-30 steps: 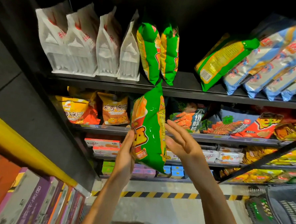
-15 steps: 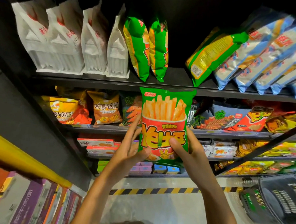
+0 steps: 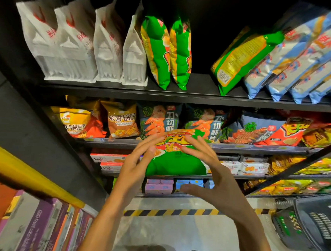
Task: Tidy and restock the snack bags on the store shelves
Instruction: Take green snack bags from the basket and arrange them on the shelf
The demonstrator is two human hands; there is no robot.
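Note:
A green fries snack bag (image 3: 175, 164) hangs in front of the second shelf, tipped so that its top leans away from me and its lower green part faces me. My left hand (image 3: 137, 162) touches its left edge with straight, spread fingers, thumb on the front. Straight fingers of my right hand (image 3: 212, 171) press its right side, the thumb spread out below. Two matching green bags (image 3: 169, 52) stand upright on the top shelf (image 3: 199, 96), with a bare gap to their right. Another green bag (image 3: 240, 58) leans beyond that gap.
White bags (image 3: 73, 42) fill the top shelf's left end and blue bags (image 3: 304, 62) lean at its right. Shrimp chip bags (image 3: 159, 119) and orange bags (image 3: 120, 118) line the second shelf. A dark basket (image 3: 317, 225) sits low right. Boxes (image 3: 38, 228) fill the rack at lower left.
The bag has tipped from upright and facing me to leaning top-away. Both hands have shifted from pinching its lower edge to lying flat with spread fingers on its sides.

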